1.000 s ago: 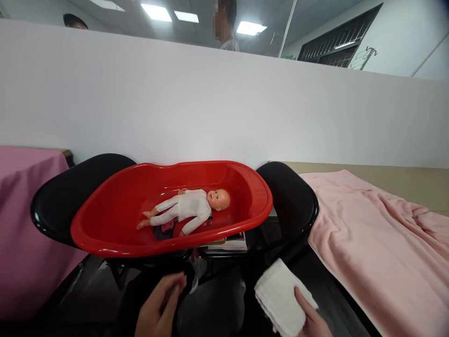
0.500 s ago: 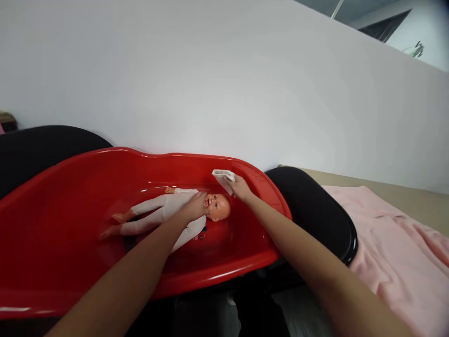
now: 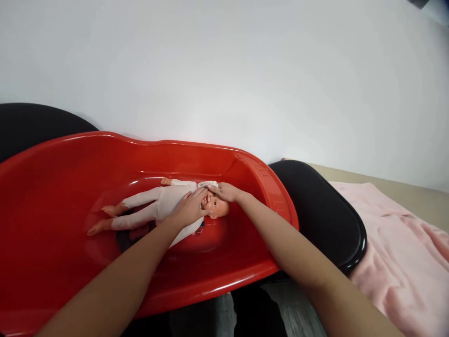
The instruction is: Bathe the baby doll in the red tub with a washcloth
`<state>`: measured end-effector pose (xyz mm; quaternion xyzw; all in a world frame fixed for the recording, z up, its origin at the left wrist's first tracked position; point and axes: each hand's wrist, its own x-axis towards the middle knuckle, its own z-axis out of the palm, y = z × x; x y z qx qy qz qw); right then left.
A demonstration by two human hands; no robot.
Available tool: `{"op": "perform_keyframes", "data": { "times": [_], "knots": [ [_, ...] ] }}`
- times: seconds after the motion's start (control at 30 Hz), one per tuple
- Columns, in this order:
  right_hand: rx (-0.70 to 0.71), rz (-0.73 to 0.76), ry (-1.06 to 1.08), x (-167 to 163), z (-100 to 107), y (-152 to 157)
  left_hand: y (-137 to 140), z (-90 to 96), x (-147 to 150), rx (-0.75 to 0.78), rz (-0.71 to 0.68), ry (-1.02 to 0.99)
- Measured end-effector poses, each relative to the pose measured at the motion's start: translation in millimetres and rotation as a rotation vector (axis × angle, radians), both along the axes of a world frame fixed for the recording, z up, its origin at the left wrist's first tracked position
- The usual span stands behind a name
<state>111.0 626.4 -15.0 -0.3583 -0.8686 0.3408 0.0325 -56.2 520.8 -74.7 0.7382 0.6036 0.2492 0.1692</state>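
A baby doll (image 3: 154,206) in a white suit lies on its back in a red plastic baby tub (image 3: 266,182), head to the right. My left hand (image 3: 189,208) rests on the doll's chest and chin. My right hand (image 3: 226,192) lies over the top of the doll's head and presses a small white cloth (image 3: 207,184) against it; only the cloth's edge shows past my fingers. A dark item lies under the doll's legs, mostly hidden.
The tub rests across two black chair seats (image 3: 322,210), the other chair seat (image 3: 31,126) at the left. A pink towel (image 3: 403,248) covers a table at the right. A white partition wall (image 3: 224,70) stands right behind the tub.
I have leaned in over the tub. My left hand went from near my lap onto the doll's chest. My right hand carried the cloth from the tub's far rim down onto the doll's head.
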Motion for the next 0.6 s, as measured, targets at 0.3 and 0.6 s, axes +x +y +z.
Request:
{"op": "perform_keyframes", "data": {
  "times": [0.3, 0.6],
  "knots": [
    [-0.102, -0.235, -0.085, 24, -5, 23, -3, 0.8, 0, 0.023, 0.004, 0.023],
    [-0.200, -0.068, 0.190, 4, 16, 3, -5, 5.9, 1, 0.040, 0.007, -0.014]
  ]
}}
